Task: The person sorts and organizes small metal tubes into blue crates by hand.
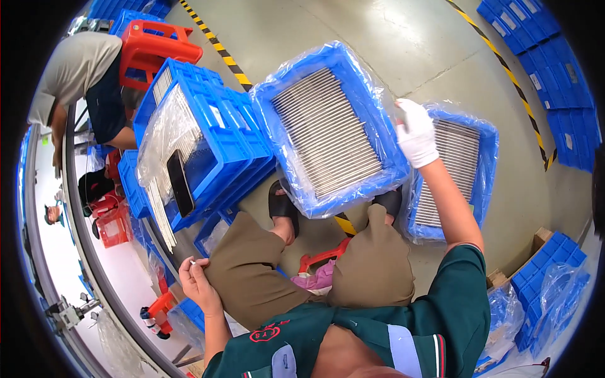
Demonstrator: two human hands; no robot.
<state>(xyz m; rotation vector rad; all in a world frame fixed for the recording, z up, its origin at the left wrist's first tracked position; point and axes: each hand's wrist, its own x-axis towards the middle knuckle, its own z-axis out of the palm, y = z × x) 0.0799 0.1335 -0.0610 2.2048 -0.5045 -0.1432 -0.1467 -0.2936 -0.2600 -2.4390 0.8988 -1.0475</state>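
Observation:
At the lower left, my bare left hand (199, 288) is closed in a pinch, with a small white piece (193, 261) at its fingertips. My right hand (417, 133) wears a white glove and is held over the gap between two blue crates. Its fingers are curled beside the right rim of the middle crate (392, 142); what they hold, if anything, is too small to make out. Clear plastic lines that crate, and rows of thin silvery metal rods (328, 129) lie in it. The right crate (488, 170) holds similar rods, partly covered by my right forearm.
Stacked blue crates (242, 135) stand at left, with loose rods and a black phone (181, 183) on top. A red stool (157, 47) and a bending person (82, 69) are beyond. More blue crates (554, 75) line the far right. Yellow-black tape (217, 44) marks the floor.

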